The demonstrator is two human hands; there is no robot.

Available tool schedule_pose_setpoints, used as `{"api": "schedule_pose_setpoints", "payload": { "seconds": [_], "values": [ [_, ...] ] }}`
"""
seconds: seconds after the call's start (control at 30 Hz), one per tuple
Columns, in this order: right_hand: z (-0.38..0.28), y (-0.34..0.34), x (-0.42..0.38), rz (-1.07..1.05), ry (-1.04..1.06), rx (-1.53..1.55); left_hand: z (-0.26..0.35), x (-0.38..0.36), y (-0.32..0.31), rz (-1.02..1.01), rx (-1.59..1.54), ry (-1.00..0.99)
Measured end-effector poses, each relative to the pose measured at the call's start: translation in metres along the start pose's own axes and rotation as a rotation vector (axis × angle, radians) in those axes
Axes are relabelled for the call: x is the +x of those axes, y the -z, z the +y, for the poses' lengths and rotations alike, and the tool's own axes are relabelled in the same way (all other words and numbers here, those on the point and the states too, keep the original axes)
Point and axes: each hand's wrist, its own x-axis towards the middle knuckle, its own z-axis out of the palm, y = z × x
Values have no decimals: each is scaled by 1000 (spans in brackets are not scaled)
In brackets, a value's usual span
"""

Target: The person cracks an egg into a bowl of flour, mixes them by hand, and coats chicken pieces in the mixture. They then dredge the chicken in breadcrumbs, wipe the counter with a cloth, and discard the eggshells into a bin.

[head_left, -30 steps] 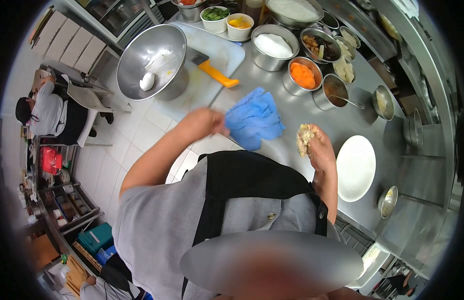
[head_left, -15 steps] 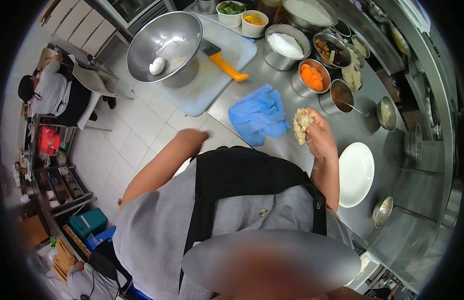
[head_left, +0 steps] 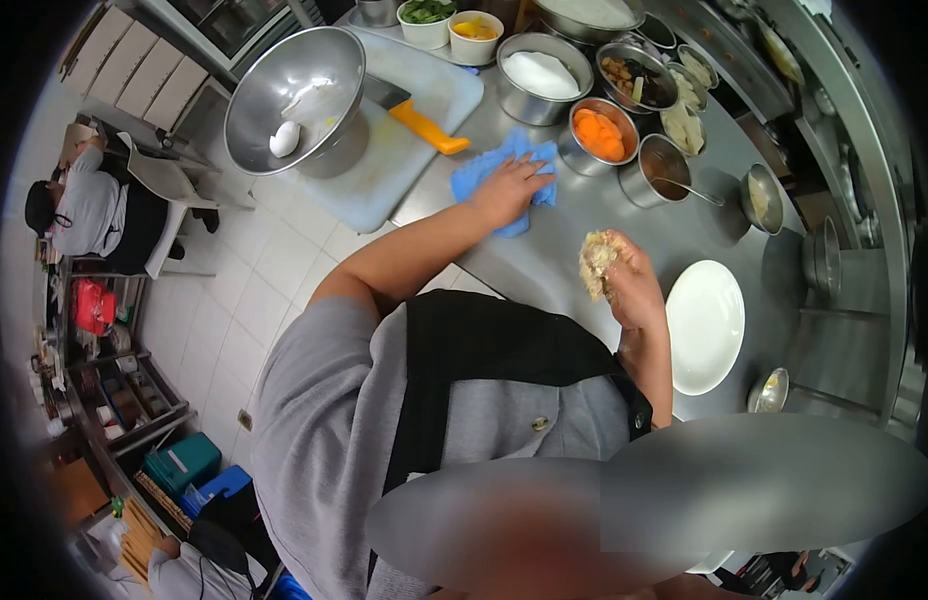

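Note:
My left hand [head_left: 506, 195] lies on a crumpled blue cloth [head_left: 494, 168] on the steel counter, fingers stretched and spread over it. In my right hand [head_left: 636, 288] is a clump of pale yellow, lumpy food mixture [head_left: 596, 262], with the fingers curled around it. Some of the mixture sticks to the fingers. Beside the right wrist sits a white oval plate [head_left: 706, 328]. Beyond the cloth stands a metal pot of sliced carrots [head_left: 599, 135], with a pot of brown sauce [head_left: 656, 172] and its spoon next to it.
A large steel bowl [head_left: 246, 110] with an egg [head_left: 284, 139] in it rests at the far left on a white cutting board [head_left: 369, 190]. An orange-handled knife [head_left: 429, 128] lies on the board. Several ingredient bowls line the back. Another person [head_left: 99, 205] sits at left.
My left hand has reached forward from beside my body onto the blue cloth. The cloth has shifted away from me and bunched up. My right hand still holds the clump.

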Motion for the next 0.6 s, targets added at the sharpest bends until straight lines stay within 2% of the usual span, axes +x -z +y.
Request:
{"api": "schedule_pose_setpoints", "payload": {
  "seconds": [0.07,0.17,0.27,0.37,0.47,0.6],
  "values": [
    [-2,-2,-4,10,14,-3,-6,11,13,106,61,-207],
    [1,3,-3,27,-28,10,-9,33,0,195,-384,186],
    [-1,-1,-3,47,-20,1,-17,51,0,-130,-3,265],
    [1,0,0,3,-34,-8,-15,45,22,-287,61,272],
    [-3,0,3,20,-22,-30,-10,20,41,-257,93,391],
    [2,-4,4,24,-11,-6,-21,-6,27,-83,163,585]
  ]
}}
